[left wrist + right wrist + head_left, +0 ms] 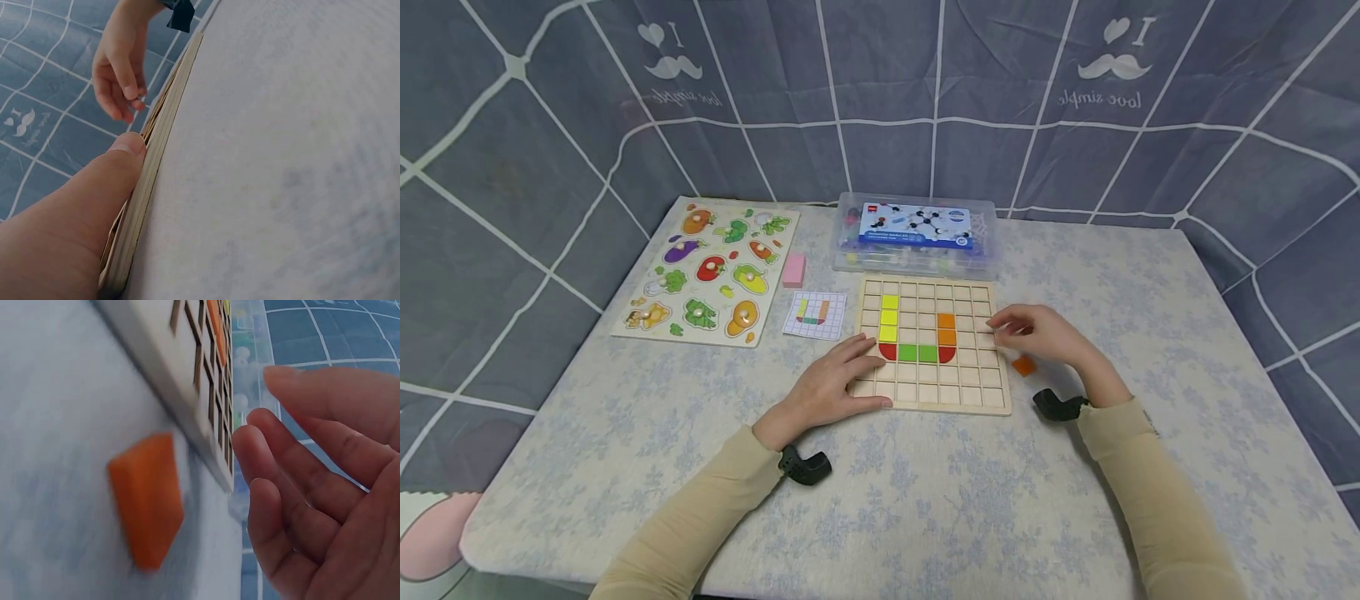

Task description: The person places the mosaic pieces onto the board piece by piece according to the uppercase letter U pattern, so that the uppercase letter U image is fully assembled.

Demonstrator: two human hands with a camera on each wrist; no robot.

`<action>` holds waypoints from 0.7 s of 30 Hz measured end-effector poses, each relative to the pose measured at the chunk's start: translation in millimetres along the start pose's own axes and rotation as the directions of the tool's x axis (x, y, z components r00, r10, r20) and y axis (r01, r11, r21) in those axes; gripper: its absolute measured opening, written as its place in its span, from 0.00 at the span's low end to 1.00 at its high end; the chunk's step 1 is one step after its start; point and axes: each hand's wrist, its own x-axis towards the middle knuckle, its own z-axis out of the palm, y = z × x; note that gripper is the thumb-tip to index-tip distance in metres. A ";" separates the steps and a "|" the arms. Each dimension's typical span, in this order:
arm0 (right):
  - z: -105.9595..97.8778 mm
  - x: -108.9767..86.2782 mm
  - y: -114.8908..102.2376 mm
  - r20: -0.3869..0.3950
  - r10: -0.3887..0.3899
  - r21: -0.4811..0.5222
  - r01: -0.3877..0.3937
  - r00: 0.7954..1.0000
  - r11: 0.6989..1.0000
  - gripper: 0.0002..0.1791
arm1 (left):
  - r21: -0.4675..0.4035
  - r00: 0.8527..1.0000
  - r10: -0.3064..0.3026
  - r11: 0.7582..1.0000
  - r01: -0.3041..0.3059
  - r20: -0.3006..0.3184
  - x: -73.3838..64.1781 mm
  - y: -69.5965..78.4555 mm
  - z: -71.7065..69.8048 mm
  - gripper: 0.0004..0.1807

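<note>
A wooden grid board [1004, 410] lies flat on the table. Its cells hold three yellow tiles [889, 317] in a column, two orange tiles [946, 330], two green tiles [917, 353] and two round-cornered red tiles [947, 355]. My left hand [827, 385] rests on the board's left side, fingers spread over its edge; its thumb [128, 147] touches the front edge. Above the right edge hovers my right hand [1041, 333], fingers loosely bent, with nothing seen between them in the right wrist view. A loose orange tile [149, 503] lies on the cloth below it.
A card [815, 316] printed with a coloured U-shaped pattern lies left of the board, near a pink block [793, 271]. Farther left is a vegetable peg puzzle [700, 242]. Behind the board stands a clear plastic case [917, 260] with a molecular-model label.
</note>
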 end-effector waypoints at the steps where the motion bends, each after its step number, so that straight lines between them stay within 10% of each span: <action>1: -0.8 -2.4 1.7 -0.001 0.000 0.001 0.000 1.000 1.000 0.15 | -0.001 1.000 0.003 1.000 -0.003 -0.003 -0.1 -0.1 0.0 0.32; 21: -7.8 -22.2 28.9 -0.006 0.023 0.104 -0.022 1.000 0.994 0.18 | 0.000 1.000 0.005 1.000 -0.005 -0.004 0.3 0.1 0.1 0.32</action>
